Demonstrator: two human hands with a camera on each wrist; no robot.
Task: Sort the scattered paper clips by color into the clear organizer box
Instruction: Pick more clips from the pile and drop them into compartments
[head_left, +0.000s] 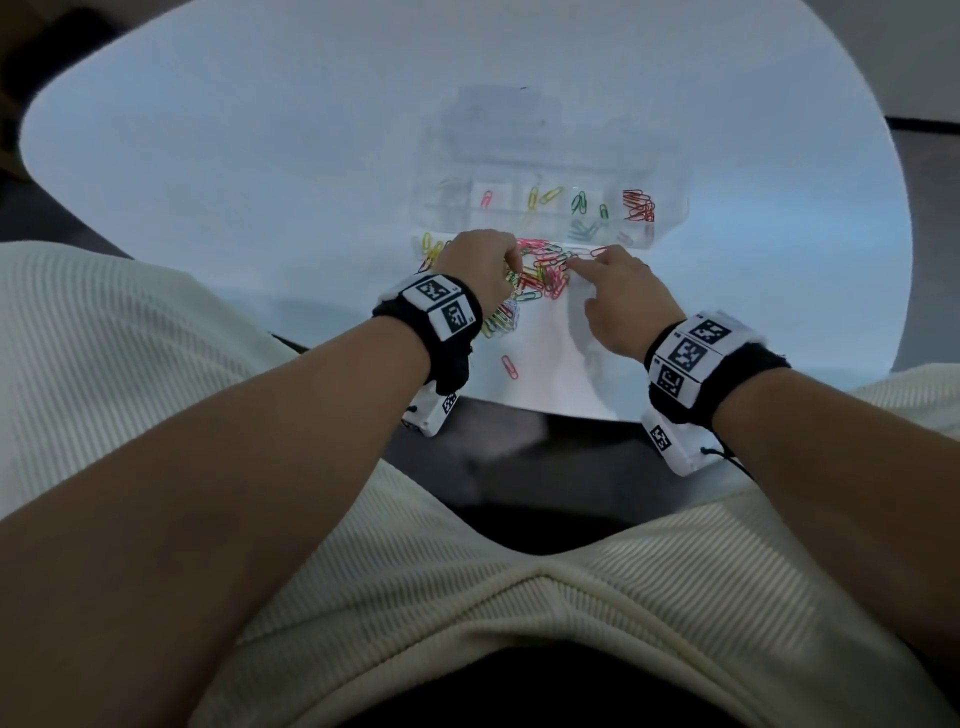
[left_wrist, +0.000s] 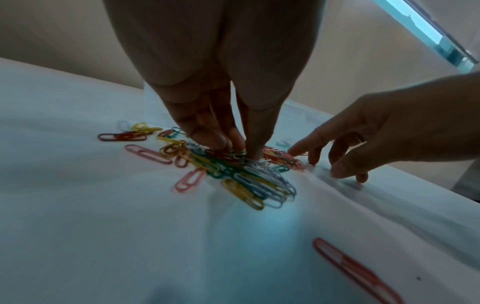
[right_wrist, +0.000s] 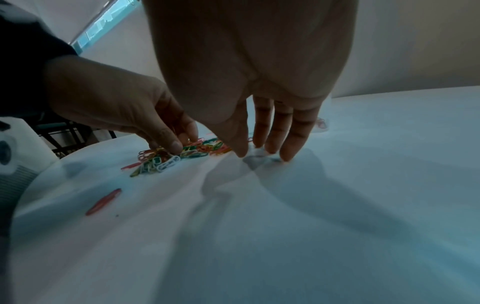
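I see my left hand (head_left: 480, 265) down in the pile of mixed paper clips (head_left: 540, 273), thumb and fingers drawn together with their tips in the heap; whether they pinch a clip, I cannot tell. My right hand (head_left: 623, 301) sits just beside the pile's right edge, fingers (right_wrist: 298, 133) straight and slightly spread, tips pressing the white sheet (head_left: 550, 364), forefinger pointing at the clips. The clear organizer box (head_left: 670, 218) stands just beyond the pile, its compartments holding a pink clip (head_left: 487, 198), yellow clips (head_left: 543, 196), green clips (head_left: 579, 201) and a bunch of red clips (head_left: 639, 205). One red clip (head_left: 510, 367) lies alone on the sheet, nearer me.
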